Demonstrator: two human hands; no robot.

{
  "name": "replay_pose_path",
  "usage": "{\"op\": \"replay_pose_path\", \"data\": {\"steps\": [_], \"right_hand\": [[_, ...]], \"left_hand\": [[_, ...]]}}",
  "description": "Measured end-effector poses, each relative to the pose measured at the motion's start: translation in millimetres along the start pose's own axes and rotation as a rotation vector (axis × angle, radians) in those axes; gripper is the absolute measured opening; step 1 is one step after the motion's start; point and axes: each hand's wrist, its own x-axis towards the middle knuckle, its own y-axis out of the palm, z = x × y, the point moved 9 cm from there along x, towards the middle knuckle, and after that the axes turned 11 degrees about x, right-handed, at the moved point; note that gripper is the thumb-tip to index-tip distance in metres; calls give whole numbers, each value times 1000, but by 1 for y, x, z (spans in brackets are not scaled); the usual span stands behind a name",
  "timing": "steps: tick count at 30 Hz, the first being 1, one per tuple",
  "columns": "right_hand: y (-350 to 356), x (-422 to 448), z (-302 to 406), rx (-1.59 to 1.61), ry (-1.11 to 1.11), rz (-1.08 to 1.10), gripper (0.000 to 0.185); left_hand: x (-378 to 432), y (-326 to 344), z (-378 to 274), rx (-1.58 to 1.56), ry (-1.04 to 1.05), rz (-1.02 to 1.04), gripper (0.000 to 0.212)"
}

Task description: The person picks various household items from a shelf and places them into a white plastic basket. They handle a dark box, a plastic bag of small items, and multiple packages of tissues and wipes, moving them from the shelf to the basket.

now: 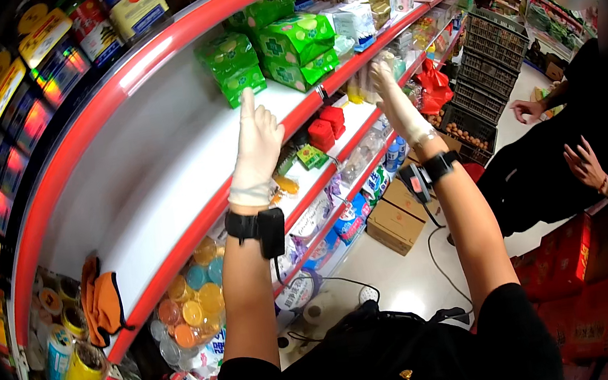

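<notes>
My left hand (258,138), in a pale glove, is raised in front of the white shelf board (177,174) with its index finger extended; nothing shows in it. Its fingertip is nearest to the stacked green tissue packs (242,81); whether it touches them I cannot tell. More green packs (297,40) stand just to the right. My right hand (391,88), gloved too, is stretched out flat before the red shelf edge and holds nothing that I can see. Small white boxes (355,24) stand on the shelf above it. An orange cloth (102,300) with dark trim lies at the shelf's near left end.
Lower shelves hold red packs (325,130), bagged goods and colourful round-lidded containers (198,305). Cardboard boxes (393,219) sit on the floor near a dangling cable (437,253). Black crates (486,76), another person in dark clothes (545,160) and red cartons (584,292) are at the right.
</notes>
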Motion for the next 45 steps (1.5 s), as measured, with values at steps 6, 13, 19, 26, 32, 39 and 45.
{"op": "replay_pose_path", "data": {"steps": [6, 13, 19, 26, 32, 39, 45], "right_hand": [[31, 109, -20, -72, -119, 12, 89], [26, 126, -31, -55, -73, -113, 71], [45, 140, -31, -16, 90, 121, 74], [71, 126, -37, -88, 282, 252, 96], [76, 139, -31, -176, 194, 254, 96], [77, 132, -34, -58, 295, 288, 72], [77, 136, -26, -34, 45, 272, 70]], "left_hand": [[106, -11, 21, 103, -181, -144, 84], [127, 12, 4, 101, -62, 19, 95], [99, -4, -55, 361, 131, -256, 79], [141, 8, -149, 1082, 700, -404, 81], [196, 16, -149, 1016, 722, -138, 58], [199, -8, -155, 1059, 778, -290, 48], [141, -31, -158, 888, 605, -400, 47]]}}
